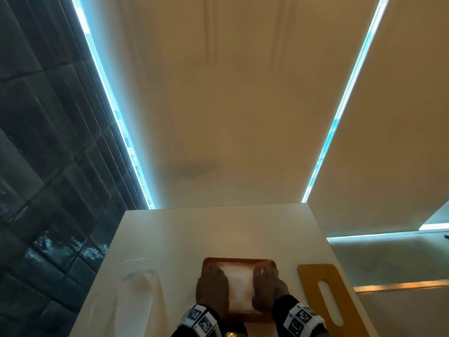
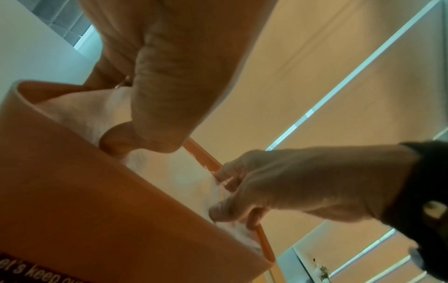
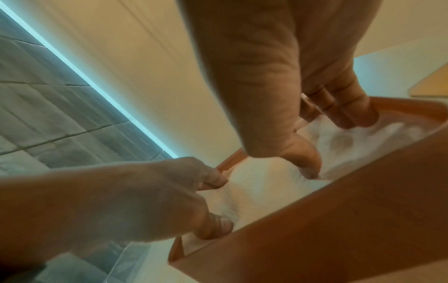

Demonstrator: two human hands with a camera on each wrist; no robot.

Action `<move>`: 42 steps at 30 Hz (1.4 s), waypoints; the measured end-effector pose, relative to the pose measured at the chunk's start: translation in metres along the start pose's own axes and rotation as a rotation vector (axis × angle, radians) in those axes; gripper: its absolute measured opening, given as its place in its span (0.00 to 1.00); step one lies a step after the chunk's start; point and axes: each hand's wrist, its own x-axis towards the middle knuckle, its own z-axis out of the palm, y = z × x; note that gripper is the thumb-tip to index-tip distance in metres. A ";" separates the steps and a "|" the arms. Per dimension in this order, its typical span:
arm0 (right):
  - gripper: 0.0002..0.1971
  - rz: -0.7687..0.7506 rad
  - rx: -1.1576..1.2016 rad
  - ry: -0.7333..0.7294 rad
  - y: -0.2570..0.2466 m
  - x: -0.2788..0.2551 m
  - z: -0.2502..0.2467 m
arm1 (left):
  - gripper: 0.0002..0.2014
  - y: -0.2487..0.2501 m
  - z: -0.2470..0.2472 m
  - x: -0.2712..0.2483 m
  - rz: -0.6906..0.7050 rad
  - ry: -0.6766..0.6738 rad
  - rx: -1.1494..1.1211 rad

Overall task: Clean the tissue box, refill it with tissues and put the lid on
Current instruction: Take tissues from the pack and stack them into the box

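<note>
Although the lid was not yet on, the refill looked nearly done. Farthest left on the pale white desk (image 1: pixel 184 239) lay a crumpled clear plastic wrapper (image 1: pixel 138 288), apparently the emptied tissue packaging, though it was too faint to be sure. Next came the left hand (image 1: pixel 212 288), its fingers (image 3: pixel 213 178) curled over the left end of the white stack of tissues (image 1: pixel 239 290) and tucked down between that stack and the wall of the open orange rectangular tissue box (image 1: pixel 239 260), which stood near the front middle of the desk. The tissues sat inside the box, roughly level with its rim. The right hand (image 1: pixel 268 290) mirrored the left at the other end, its fingers (image 2: pixel 226 172) bent and pressing the stack's edge down inside the wall. Both hands therefore held the tissues rather than hanging free. Just beside the box on the right, apart from it, lay the flat tan wooden lid with an oval slot (image 1: pixel 323 295), untouched. Whether the cleaning was done could not be read from these views; judging by the filled box, it likely was. What remained was seating the tissues, then fitting the lid.
</note>
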 end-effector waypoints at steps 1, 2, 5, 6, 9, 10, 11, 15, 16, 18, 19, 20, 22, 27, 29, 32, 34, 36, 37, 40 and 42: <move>0.36 -0.009 -0.010 0.050 0.000 0.000 0.000 | 0.25 0.000 -0.003 -0.001 0.005 0.023 0.046; 0.35 -0.020 -0.023 0.106 -0.001 -0.001 0.000 | 0.24 -0.001 -0.005 -0.001 0.008 0.048 0.077; 0.31 -0.070 -0.019 0.166 0.000 0.000 0.003 | 0.24 -0.007 -0.007 -0.003 -0.004 0.091 0.016; 0.31 -0.083 -0.003 0.145 0.001 0.001 0.005 | 0.25 -0.009 -0.007 -0.004 -0.006 0.085 -0.046; 0.33 -0.101 0.028 0.074 0.003 0.003 0.007 | 0.27 -0.012 -0.003 -0.006 0.016 0.031 -0.195; 0.33 -0.104 0.042 0.077 0.003 0.003 0.007 | 0.28 -0.012 -0.001 -0.007 0.027 0.006 -0.208; 0.32 -0.108 0.066 0.093 0.003 0.004 0.007 | 0.28 -0.013 0.000 -0.008 0.037 -0.017 -0.208; 0.26 -0.140 0.106 0.185 0.005 0.003 0.009 | 0.27 -0.021 0.000 -0.008 0.029 0.051 -0.358; 0.25 -0.150 0.099 0.179 0.006 0.003 0.011 | 0.23 -0.029 -0.002 -0.011 -0.017 0.154 -0.495; 0.25 -0.155 0.103 0.178 0.006 0.003 0.012 | 0.15 -0.058 -0.001 -0.020 -0.199 0.383 -0.699; 0.26 -0.156 0.114 0.194 0.005 0.003 0.012 | 0.13 -0.081 0.005 -0.025 -0.317 0.436 -0.756; 0.27 -0.157 0.126 0.219 0.005 0.003 0.011 | 0.13 -0.104 0.015 -0.031 -0.440 0.407 -0.792; 0.27 -0.168 0.136 0.281 0.004 0.001 0.010 | 0.20 -0.152 0.047 -0.036 -0.660 0.155 -0.778; 0.28 -0.184 0.118 0.276 -0.005 0.000 0.017 | 0.43 -0.188 0.092 -0.036 -0.812 -0.203 -0.668; 0.26 -0.200 0.134 0.315 -0.009 -0.002 0.020 | 0.46 -0.185 0.093 -0.035 -0.812 -0.194 -0.622; 0.25 -0.226 0.148 0.405 -0.014 -0.008 0.019 | 0.49 -0.182 0.093 -0.035 -0.832 -0.201 -0.700; 0.23 -0.256 0.172 0.460 -0.020 -0.013 0.014 | 0.45 -0.186 0.089 -0.038 -0.828 -0.172 -0.780; 0.18 -0.312 0.252 0.479 -0.031 -0.021 0.007 | 0.40 -0.194 0.082 -0.043 -0.840 -0.120 -0.866; 0.15 -0.348 0.319 0.472 -0.038 -0.027 0.003 | 0.39 -0.200 0.077 -0.046 -0.857 -0.090 -0.922; 0.06 -0.409 0.596 0.302 -0.065 -0.043 -0.008 | 0.40 -0.212 0.060 -0.056 -0.890 0.045 -1.257; 0.06 -0.395 0.806 0.045 -0.085 -0.049 -0.009 | 0.34 -0.205 0.046 -0.067 -0.804 0.191 -1.595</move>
